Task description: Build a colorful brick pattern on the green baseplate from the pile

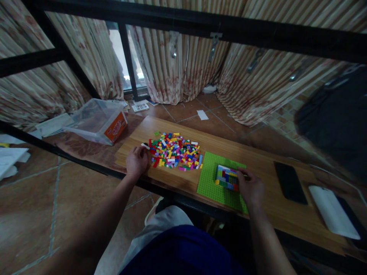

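Note:
My left hand (137,160) is at the left edge of a loose spread of colourful toy bricks (174,151), fingers pinched together. At its fingertips is a small white toy brick (145,146), with something dark beside it. On the bright green baseplate (209,172) stands a low block-shaped build of multicoloured toy bricks (226,177). My right hand (252,187) grips the right side of this build, its fingers bent at the upper right corner. The fingertips there are partly hidden, so I cannot tell if a separate brick is between them.
A clear plastic box (96,120) with an orange label stands left of the wooden tabletop (172,183). Right of the baseplate lie a dark phone-like slab (289,182) and a white oblong object (334,212). A black metal bar (183,15) crosses above; curtains hang behind.

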Action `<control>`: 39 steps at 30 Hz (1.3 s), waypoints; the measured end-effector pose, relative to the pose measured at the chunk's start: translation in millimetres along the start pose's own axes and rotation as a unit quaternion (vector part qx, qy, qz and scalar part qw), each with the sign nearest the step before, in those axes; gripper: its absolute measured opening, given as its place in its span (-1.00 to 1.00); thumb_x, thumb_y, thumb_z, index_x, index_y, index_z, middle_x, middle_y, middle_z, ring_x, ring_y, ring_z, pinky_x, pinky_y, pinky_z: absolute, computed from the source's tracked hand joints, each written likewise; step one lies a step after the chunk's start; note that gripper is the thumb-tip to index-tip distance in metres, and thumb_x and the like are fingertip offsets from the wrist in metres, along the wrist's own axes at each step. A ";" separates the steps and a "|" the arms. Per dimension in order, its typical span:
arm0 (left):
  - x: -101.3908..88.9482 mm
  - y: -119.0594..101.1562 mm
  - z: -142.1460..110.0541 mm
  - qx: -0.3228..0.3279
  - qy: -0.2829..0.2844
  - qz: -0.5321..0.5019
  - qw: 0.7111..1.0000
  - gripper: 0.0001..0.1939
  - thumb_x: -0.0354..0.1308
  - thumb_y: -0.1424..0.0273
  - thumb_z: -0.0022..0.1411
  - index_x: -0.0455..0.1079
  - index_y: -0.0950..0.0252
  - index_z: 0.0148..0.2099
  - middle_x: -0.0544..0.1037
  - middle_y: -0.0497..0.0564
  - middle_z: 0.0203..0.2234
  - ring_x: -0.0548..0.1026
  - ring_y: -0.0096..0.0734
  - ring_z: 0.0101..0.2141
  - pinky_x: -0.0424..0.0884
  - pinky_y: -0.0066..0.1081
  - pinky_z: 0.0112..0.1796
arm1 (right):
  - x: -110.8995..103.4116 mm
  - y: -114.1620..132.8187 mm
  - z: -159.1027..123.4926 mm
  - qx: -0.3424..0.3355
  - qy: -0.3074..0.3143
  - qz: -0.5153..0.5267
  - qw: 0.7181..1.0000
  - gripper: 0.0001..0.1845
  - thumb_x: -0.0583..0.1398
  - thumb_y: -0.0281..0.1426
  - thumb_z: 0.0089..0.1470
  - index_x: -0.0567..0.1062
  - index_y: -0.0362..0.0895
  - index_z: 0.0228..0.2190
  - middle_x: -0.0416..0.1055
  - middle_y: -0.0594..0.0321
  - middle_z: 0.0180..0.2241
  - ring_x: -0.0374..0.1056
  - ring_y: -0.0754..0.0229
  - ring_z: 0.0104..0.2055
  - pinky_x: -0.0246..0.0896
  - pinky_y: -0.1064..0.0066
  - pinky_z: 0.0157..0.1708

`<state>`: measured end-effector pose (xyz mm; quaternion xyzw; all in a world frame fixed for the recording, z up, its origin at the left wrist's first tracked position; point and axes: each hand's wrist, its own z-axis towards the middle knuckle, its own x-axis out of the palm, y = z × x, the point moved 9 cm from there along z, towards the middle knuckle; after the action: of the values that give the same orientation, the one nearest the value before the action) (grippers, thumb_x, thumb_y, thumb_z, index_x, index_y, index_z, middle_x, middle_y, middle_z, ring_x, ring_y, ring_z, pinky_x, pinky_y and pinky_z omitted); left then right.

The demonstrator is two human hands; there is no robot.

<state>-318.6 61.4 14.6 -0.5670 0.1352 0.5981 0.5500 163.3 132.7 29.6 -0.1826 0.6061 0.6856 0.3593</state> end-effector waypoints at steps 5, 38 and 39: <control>-0.4 -0.7 0.1 0.012 -0.009 -0.003 1.000 -0.74 0.05 0.38 0.20 0.48 0.26 -0.10 0.52 0.07 -0.27 0.49 -0.28 -0.28 0.33 -0.40 -0.30 | 41.3 82.7 -38.1 -0.159 0.063 0.058 0.984 -0.69 0.09 -0.25 0.14 0.56 -0.13 -0.25 0.50 0.08 -0.24 0.40 0.09 -0.18 0.28 0.26 -0.16; -3.8 -1.1 0.2 -0.010 -0.006 -0.001 1.000 -0.75 0.06 0.40 0.17 0.48 0.23 -0.12 0.52 0.06 -0.28 0.48 -0.27 -0.28 0.33 -0.39 -0.30 | 109.2 143.0 -66.2 -0.216 0.137 0.044 0.966 -0.80 0.07 -0.43 0.16 0.51 -0.04 -0.31 0.44 0.17 -0.25 0.38 0.12 -0.18 0.29 0.28 -0.16; -4.0 -1.4 0.4 -0.009 -0.006 -0.001 1.000 -0.75 0.06 0.40 0.16 0.48 0.23 -0.13 0.52 0.06 -0.27 0.48 -0.27 -0.28 0.32 -0.39 -0.31 | 102.3 141.5 -65.4 -0.205 0.132 0.061 0.968 -0.80 0.07 -0.41 0.17 0.51 -0.04 -0.30 0.45 0.19 -0.27 0.39 0.13 -0.20 0.29 0.29 -0.17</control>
<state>-318.7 60.3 18.7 -0.5682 0.1261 0.6024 0.5461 -18.9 96.5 45.5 -0.3038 0.5050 0.7857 0.1881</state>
